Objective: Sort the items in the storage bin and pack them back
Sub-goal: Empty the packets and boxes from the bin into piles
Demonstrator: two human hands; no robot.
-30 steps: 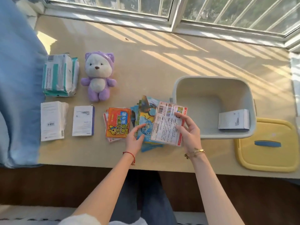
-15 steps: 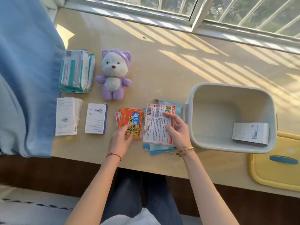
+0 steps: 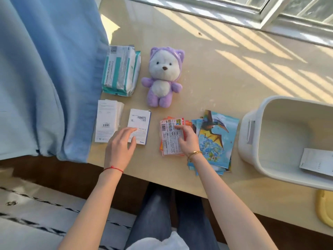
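Observation:
My right hand [image 3: 188, 140] rests on a white-backed packet [image 3: 170, 139], fingers and thumb still on it; the packet lies on top of the orange packets [image 3: 161, 147]. Just right of them sits a pile of blue dinosaur cards [image 3: 215, 139]. My left hand [image 3: 119, 147] is open, its fingertips touching a small white box with a blue edge [image 3: 139, 123]. A larger white box [image 3: 107, 121] lies to the left of that. The white storage bin [image 3: 252, 134] stands at the right with one white box [image 3: 318, 163] inside.
A purple and white plush bear [image 3: 163, 78] and a teal tissue pack [image 3: 120, 71] lie further back on the table. A blue curtain [image 3: 45, 78] hangs at the left edge. The yellow lid [image 3: 325, 208] shows at the lower right.
My right hand carried the white-backed packet left from the blue card pile onto the orange packets. My left hand moved left from the orange packets to the small white box. The view shifted left.

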